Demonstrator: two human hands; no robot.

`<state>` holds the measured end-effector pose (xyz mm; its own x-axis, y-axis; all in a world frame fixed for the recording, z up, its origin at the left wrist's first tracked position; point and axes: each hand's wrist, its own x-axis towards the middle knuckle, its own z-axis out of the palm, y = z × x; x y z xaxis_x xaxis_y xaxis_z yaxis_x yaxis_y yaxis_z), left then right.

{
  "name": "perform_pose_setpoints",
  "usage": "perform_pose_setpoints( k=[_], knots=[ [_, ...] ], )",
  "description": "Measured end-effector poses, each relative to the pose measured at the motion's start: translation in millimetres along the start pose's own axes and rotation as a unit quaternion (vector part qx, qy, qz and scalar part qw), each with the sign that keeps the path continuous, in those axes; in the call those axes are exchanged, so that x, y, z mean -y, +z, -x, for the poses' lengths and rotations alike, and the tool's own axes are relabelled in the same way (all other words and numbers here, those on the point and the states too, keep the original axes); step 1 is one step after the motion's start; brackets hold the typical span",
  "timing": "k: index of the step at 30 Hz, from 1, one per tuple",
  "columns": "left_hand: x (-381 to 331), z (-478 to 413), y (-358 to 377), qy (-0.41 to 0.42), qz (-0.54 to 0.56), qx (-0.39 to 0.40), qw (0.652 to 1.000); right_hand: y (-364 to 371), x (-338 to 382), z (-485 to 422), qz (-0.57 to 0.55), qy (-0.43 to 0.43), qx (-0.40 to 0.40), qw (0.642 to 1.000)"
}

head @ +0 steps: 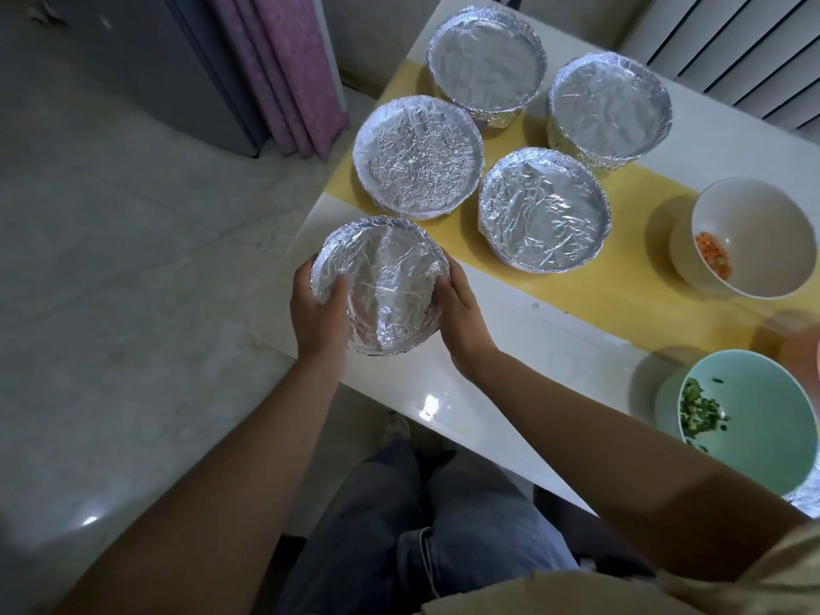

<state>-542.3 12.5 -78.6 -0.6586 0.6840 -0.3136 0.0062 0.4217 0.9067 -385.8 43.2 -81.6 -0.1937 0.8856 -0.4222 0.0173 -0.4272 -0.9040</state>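
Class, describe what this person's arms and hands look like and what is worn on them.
Left hand and right hand are bare: no gloves, rings or watch visible. Both forearms are uncovered. A short pale cream sleeve shows on the right upper arm.

The left hand (317, 312) grips the left side of the foil-lined dish (386, 277), its thumb hooked over the rim and pressing into the dish while the fingers curl out of sight round the outside. The right hand (461, 317) holds the opposite, right side of the dish, thumb lying along the rim and fingers wrapped round the outer wall. Both forearms are bare and stretched forward, the left nearly straight up to the dish, the right coming in at a slant from the dish's right, wrists level and close to its near edge
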Motion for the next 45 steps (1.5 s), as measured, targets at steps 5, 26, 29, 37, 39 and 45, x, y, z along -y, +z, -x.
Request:
perform_pose_setpoints(
  k=[5, 26, 29, 37, 39, 45],
  knots=[
    [-0.3, -6.2, -2.9, 0.009, -0.024, 0.023, 0.999, 4.3, -0.4, -2.1, -0.005, 0.01, -0.015, 1.0],
    [-45.5, 39.3, 23.1, 0.218, -0.223, -0.054, 0.949, -40.9, 23.8, 18.5, 0.1, -0.045, -0.079, 0.991],
    [-54.0, 78.0, 64.5, 0.354, -0.194, 0.046, 0.914, -87.7, 30.4, 41.6, 0.055, -0.055, -0.123, 0.989],
    [-40.1, 205.8, 188.7, 0.142, -0.226, 0.423, 0.866, -256.2, 17.2, 141.7, 0.138, -0.076, -0.305, 0.939],
    [-30.9, 229.3, 210.2, 0.08, -0.253, 0.466, 0.844, -290.1, 5.1, 162.5, 0.174, -0.075, -0.364, 0.912],
    [-7.1, 254.0, 251.7, -0.007, -0.297, 0.444, 0.846, -349.9, -33.2, 195.2, 0.262, -0.03, -0.4, 0.878]
  ],
)
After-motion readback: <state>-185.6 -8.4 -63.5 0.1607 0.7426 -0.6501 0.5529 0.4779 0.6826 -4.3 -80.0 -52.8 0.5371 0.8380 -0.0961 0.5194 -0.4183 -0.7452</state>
